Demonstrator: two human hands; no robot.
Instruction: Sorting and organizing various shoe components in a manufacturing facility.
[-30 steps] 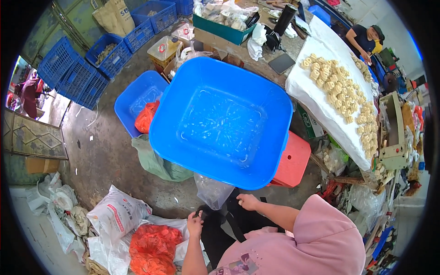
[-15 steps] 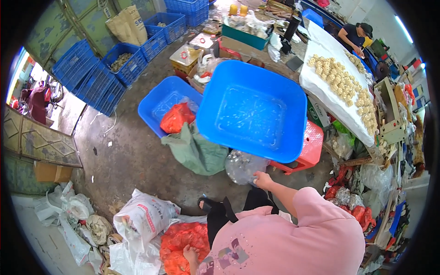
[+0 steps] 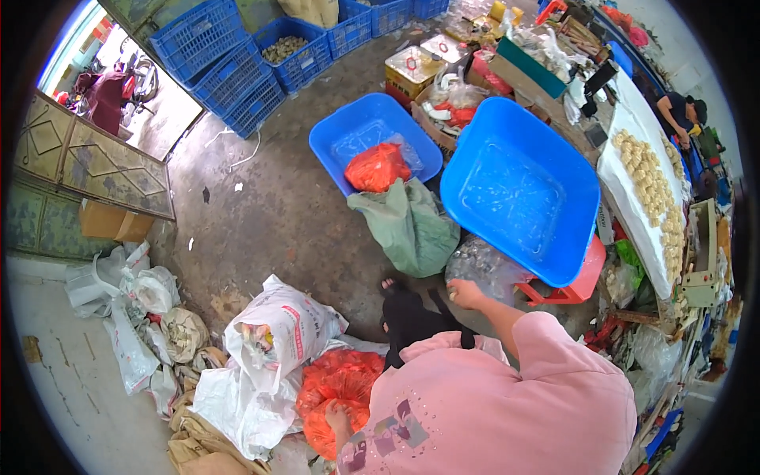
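Note:
Down at the lower middle, my left hand point(image 3: 338, 414) has its fingers curled into a bulging red plastic bag point(image 3: 342, 377). My right hand point(image 3: 465, 294) reaches forward, fingers closed, at the near edge of a clear plastic bag point(image 3: 487, 265) with greyish contents; its grip on the film is only partly visible. That bag stands on the floor, partly hidden below a large blue tub point(image 3: 518, 190), which rests on a red plastic stool point(image 3: 582, 273). A green woven sack point(image 3: 412, 226) lies left of the clear bag, against a smaller blue tub point(image 3: 317, 146) containing another red bag point(image 3: 377, 168).
A white sack point(image 3: 281, 328) stands left of my legs, with crumpled bags near the wall. Blue crates point(image 3: 229, 87) line the far left. Pale pieces point(image 3: 645, 178) cover a white-clothed table point(image 3: 633, 206) at right, where another person point(image 3: 679, 115) works. Concrete floor point(image 3: 261, 222) lies between.
The view has swung left, so the tubs and table sit farther right in it. My right hand stays by the clear bag and my left stays at the red bag.

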